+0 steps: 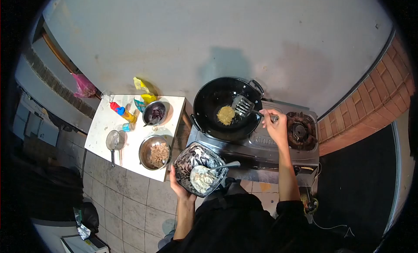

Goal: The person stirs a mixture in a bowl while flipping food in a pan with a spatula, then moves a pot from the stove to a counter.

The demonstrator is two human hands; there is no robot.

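Frying a small patty in the wok

The right hand (pixel 274 124) grips a slotted spatula (pixel 243 106) beside the patty (pixel 226 115) in the wok (pixel 222 107); the left hand (pixel 179 184) cups the near bowl (pixel 197 168) of batter from below. Turning seems next, calling for a clean slide underneath. Left fingers are hidden.

Right hand (pixel 274 122) with slotted spatula (pixel 243 106) over wok (pixel 209 105), left hand (pixel 177 183) under patterned bowl (pixel 191 159).

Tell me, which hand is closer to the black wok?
Right. The right hand holds the spatula just beside the wok. The left hand is lower down, holding the bowl.
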